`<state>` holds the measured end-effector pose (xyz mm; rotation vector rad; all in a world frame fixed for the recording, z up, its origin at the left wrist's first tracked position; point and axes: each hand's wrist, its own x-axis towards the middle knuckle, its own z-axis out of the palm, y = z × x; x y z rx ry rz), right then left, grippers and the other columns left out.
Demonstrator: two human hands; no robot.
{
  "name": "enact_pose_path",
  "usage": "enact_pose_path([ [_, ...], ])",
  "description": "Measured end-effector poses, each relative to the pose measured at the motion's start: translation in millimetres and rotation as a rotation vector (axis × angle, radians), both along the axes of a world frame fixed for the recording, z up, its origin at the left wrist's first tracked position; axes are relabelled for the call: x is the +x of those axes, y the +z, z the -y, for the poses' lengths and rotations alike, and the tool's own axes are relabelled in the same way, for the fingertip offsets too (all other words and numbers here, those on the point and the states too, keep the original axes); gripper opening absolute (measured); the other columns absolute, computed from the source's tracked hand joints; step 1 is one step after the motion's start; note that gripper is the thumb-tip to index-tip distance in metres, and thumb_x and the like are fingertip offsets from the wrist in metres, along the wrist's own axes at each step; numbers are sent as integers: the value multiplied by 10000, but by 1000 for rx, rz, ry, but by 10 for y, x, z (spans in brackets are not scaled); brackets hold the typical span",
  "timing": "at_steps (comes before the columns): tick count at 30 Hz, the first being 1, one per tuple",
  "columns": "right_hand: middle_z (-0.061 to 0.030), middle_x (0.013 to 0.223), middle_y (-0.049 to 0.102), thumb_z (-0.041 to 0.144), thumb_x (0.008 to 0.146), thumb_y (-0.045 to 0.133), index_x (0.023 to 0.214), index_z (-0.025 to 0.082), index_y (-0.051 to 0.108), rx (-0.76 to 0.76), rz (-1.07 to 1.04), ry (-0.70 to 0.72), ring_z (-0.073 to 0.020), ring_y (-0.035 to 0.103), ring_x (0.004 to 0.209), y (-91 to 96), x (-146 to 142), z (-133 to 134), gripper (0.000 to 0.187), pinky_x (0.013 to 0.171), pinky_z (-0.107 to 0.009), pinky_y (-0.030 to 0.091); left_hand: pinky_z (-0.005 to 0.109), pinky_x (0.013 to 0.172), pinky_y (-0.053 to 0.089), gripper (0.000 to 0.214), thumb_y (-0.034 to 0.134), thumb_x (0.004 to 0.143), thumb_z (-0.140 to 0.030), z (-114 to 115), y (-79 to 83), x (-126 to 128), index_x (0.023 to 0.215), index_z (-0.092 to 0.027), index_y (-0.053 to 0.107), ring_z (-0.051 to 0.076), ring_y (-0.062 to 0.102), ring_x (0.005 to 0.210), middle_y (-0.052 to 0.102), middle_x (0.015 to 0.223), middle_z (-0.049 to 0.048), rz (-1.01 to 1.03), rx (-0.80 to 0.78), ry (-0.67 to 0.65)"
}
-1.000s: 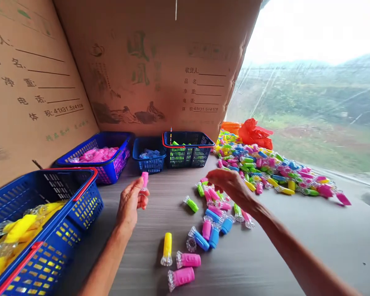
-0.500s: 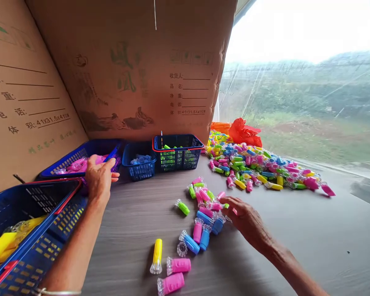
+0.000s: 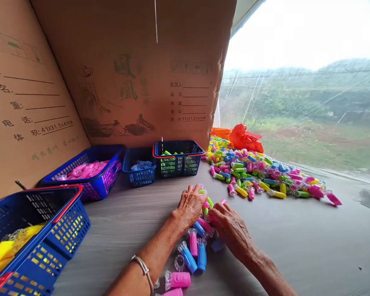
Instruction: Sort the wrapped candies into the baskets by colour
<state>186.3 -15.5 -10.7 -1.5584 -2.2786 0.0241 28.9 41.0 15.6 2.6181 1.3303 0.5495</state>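
Note:
My left hand [image 3: 190, 206], with a metal bangle [image 3: 143, 269] on its wrist, rests fingers-down on a loose group of plastic tube pieces with clear faceted caps [image 3: 193, 248]. My right hand [image 3: 231, 230] is beside it, its fingertips among pink and blue pieces. Those fingers hide part of the group, so any held piece cannot be made out. Below the hands lie a blue piece [image 3: 187, 257], a pink piece [image 3: 178, 279] and a loose clear ring [image 3: 179, 263].
Along the box wall [image 3: 126, 82] stand blue baskets holding pink [image 3: 109, 179], blue [image 3: 138, 179] and green [image 3: 177, 165] pieces. A larger basket of yellow pieces [image 3: 69, 232] is at left. A big mixed pile [image 3: 259, 176] and red plastic bag [image 3: 246, 139] lie at right.
My left hand has moved from the pink-piece basket to the loose group on the table, next to my right hand. The pink piece it held a second ago is no longer visible.

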Motion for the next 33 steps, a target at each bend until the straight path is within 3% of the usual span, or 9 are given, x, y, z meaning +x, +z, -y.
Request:
enact_pose_path([
  [4, -63, 924, 680, 231, 901, 470, 845, 239, 643, 2, -264, 3, -234, 577, 878, -43, 78, 8, 182, 770, -356, 453, 400, 875, 447, 332, 451, 852, -142, 12, -3, -22, 1037, -226, 713, 282, 526, 1068, 607, 1164, 115, 65, -13, 43],
  [7, -65, 979, 708, 414, 849, 545, 936, 253, 672, -81, -626, -101, -259, 630, 911, -16, 153, 18, 223, 780, -362, 490, 317, 808, 473, 214, 509, 864, -237, 50, 92, -222, 985, -249, 684, 214, 593, 934, 662, 989, 58, 444, -85, 223],
  [10, -76, 1004, 732, 584, 748, 621, 1046, 247, 678, -267, -953, -232, -280, 676, 889, 47, 201, 31, 454, 726, -341, 526, 238, 526, 446, 245, 508, 883, -376, 11, 336, -681, 1057, -230, 603, 138, 598, 586, 680, 850, 24, 1033, -211, 492],
  [13, -64, 749, 720, 682, 690, 632, 1105, 220, 688, -381, -1009, -287, -264, 664, 714, 99, 192, 41, 623, 598, -323, 515, 206, 412, 406, 314, 481, 905, -443, -112, 654, -1309, 1092, -196, 531, 109, 563, 437, 687, 823, 42, 1503, -135, 732],
  [15, -51, 642, 682, 711, 648, 645, 1071, 212, 722, -386, -1001, -296, -237, 617, 612, 107, 149, 40, 659, 540, -314, 496, 200, 419, 434, 290, 467, 927, -436, -219, 831, -1705, 1074, -190, 509, 104, 568, 423, 679, 783, 38, 1660, -94, 846],
  [19, -75, 825, 746, 697, 566, 713, 937, 246, 773, -378, -1067, -240, -228, 628, 656, 95, -11, -7, 588, 514, -284, 491, 229, 442, 488, 191, 503, 927, -330, -392, 993, -2191, 998, -152, 497, 118, 585, 424, 637, 743, 37, 1712, -178, 934],
  [22, -61, 836, 750, 642, 584, 748, 957, 263, 769, -391, -1096, -165, -216, 633, 687, 180, -220, -86, 533, 523, -260, 484, 243, 467, 513, 259, 572, 887, -304, -378, 933, -2232, 1073, -144, 490, 117, 611, 462, 636, 863, 64, 1716, -138, 913],
  [26, -16, 664, 667, 543, 693, 715, 1027, 235, 738, -519, -1106, 28, -152, 556, 558, 534, -757, -262, 454, 471, -236, 424, 227, 457, 508, 545, 626, 825, -285, -190, 627, -2009, 1305, -227, 374, 80, 606, 485, 588, 1135, 92, 1608, 102, 842],
  [33, -12, 751, 650, 190, 671, 664, 857, 159, 657, -765, -1342, 439, -143, 616, 637, 1200, -2406, -988, 189, 559, -247, 511, 213, 420, 431, 306, 552, 795, -352, 10, 48, -1706, 980, -116, 611, 90, 544, 449, 619, 809, 47, 1433, -275, 846],
])
